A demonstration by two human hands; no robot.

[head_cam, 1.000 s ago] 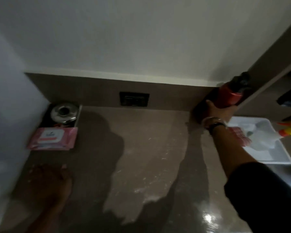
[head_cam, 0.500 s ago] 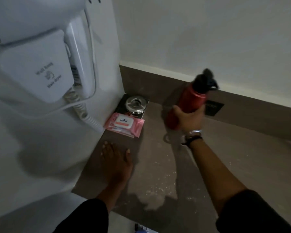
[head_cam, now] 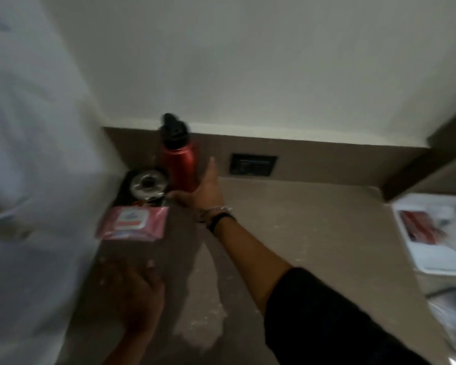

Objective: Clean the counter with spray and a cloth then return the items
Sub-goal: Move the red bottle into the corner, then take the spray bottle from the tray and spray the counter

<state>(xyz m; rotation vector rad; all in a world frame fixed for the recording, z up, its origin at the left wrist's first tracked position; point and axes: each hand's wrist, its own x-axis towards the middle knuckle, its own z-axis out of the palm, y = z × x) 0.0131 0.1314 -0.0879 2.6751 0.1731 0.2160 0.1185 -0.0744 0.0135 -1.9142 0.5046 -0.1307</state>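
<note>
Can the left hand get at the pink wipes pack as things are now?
Probably yes. The left hand lies flat on the counter just in front of the pink wipes pack, and nothing stands between them. The right hand is further back, at the red bottle.

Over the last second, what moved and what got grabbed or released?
The right hand carried the red bottle from the right end of the counter to the back left corner, beside the round metal item. It now stands upright, the hand opening around its base. The left hand stayed flat on the counter; the pink wipes pack did not move.
</note>
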